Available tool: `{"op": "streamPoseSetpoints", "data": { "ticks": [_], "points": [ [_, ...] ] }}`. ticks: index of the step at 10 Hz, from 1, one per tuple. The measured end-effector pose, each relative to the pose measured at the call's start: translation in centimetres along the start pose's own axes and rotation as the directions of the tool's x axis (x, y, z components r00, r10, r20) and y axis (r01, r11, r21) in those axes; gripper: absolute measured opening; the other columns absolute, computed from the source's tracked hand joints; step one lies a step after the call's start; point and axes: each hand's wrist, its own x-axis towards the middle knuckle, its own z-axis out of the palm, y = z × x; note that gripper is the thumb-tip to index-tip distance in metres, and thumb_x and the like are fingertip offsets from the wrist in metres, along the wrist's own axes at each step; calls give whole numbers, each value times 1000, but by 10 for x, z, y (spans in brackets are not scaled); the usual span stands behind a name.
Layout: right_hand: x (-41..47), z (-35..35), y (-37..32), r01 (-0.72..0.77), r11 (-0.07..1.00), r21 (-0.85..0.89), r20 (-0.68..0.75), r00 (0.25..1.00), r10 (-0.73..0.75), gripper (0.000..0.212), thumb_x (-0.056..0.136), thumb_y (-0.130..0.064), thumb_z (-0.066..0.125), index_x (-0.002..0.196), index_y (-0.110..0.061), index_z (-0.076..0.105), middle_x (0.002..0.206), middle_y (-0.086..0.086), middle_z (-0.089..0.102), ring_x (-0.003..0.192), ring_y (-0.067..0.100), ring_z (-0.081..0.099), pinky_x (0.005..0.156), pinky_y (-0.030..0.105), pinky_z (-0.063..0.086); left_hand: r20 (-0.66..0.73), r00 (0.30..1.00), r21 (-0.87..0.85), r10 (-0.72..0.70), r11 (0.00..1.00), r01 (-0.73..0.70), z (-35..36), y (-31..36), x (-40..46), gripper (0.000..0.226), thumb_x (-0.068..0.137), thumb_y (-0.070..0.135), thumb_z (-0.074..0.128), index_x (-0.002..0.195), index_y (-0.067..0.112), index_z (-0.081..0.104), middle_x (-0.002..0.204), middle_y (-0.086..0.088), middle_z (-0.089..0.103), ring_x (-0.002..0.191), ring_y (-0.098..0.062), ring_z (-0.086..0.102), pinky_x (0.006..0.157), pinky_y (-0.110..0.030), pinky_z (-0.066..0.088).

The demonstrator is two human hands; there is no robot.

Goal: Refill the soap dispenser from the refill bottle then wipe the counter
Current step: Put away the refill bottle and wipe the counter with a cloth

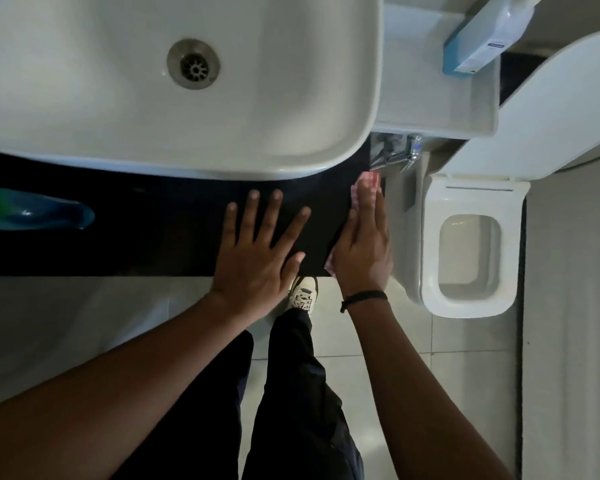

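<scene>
My left hand (257, 258) lies flat on the black counter (118, 244) with its fingers spread and nothing in it. My right hand (364, 244) presses flat on a pink cloth (369, 178) at the counter's right end; the cloth shows past my fingertips and under my palm. A blue bottle with a green end (39, 211) lies on the counter at far left. At the top right, a clear and blue bottle with a white label (482, 39) rests on a white ledge (430, 109). I cannot tell which one is the dispenser.
A white sink basin (222, 161) with a metal drain overhangs the back of the counter. A white toilet (471, 247) with its seat down stands right of the counter, with a chrome valve (399, 157) behind it. My legs and a shoe (303, 294) are over the tiled floor.
</scene>
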Motion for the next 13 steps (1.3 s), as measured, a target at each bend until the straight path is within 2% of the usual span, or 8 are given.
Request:
{"op": "streamPoseSetpoints", "data": {
  "ticks": [2, 3, 4, 6, 7, 9, 11, 13],
  "points": [
    [71, -35, 38, -20, 992, 128, -139, 990, 38, 49, 114, -27, 30, 162, -23, 33, 171, -1, 25, 138, -31, 6, 102, -8, 21, 3, 998, 1, 66, 998, -66, 6, 55, 76, 72, 109, 61, 26, 173, 32, 10, 179, -18, 11, 161, -49, 19, 129, -64, 14],
    [130, -57, 48, 70, 994, 82, -135, 989, -58, 50, 114, -26, 28, 164, -24, 27, 172, -6, 20, 151, -10, 11, 120, 12, 26, -18, 998, 7, 67, 998, -67, 4, 73, 114, 72, 109, 61, 28, 173, 31, 13, 179, -17, 10, 161, -46, 17, 126, -58, 16],
    [191, -61, 45, 178, 984, -22, -68, 982, -179, 53, 112, -18, 31, 165, -19, 23, 173, 2, 18, 159, 16, 16, 126, 36, 30, -43, 997, 31, 69, 997, -68, 2, 85, 147, 73, 109, 60, 24, 173, 27, 13, 179, -18, 9, 165, -44, 9, 132, -49, -5],
    [290, -21, 41, 272, 951, -144, 118, 959, -256, 61, 109, -6, 32, 166, -16, 14, 174, 5, 7, 161, 24, 3, 131, 35, 8, -76, 997, 41, 20, 999, -17, 4, 96, 192, 78, 108, 65, 26, 173, 24, 12, 179, -22, 6, 166, -42, 6, 134, -52, 0],
    [322, 8, 47, 305, 929, -212, 219, 941, -259, 77, 103, -8, 54, 166, -15, 10, 174, 7, 7, 161, 28, 2, 130, 40, 15, -88, 996, 49, -25, 998, 29, 8, 98, 211, 84, 106, 72, 26, 173, 24, 12, 178, -25, 0, 166, -43, 2, 134, -55, 3],
    [349, 51, 50, 221, 939, -265, 337, 933, -125, 63, 109, -26, 33, 166, -26, 6, 175, 6, 2, 160, 32, -3, 129, 51, 10, -77, 995, 63, -65, 996, 69, 10, 101, 229, 87, 103, 78, 26, 172, 25, 22, 176, -31, -8, 165, -45, -4, 134, -55, -1],
    [350, 64, 51, 235, 913, -334, 392, 915, -92, 63, 108, -53, 15, 163, -35, -11, 173, 9, -16, 158, 35, -18, 127, 57, -7, -76, 995, 72, -65, 995, 70, 8, 103, 232, 85, 104, 76, 27, 170, 23, 28, 175, -32, -8, 165, -45, -4, 134, -55, -1],
    [342, 38, 58, 228, 926, -302, 335, 935, -121, 69, 108, -51, 30, 166, -28, 2, 174, 12, -7, 158, 38, -14, 126, 61, -5, -55, 995, 55, -89, 994, 92, 5, 108, 238, 90, 103, 78, 15, 173, 22, 10, 176, -29, -11, 165, -45, -7, 134, -55, -3]
  ]
}}
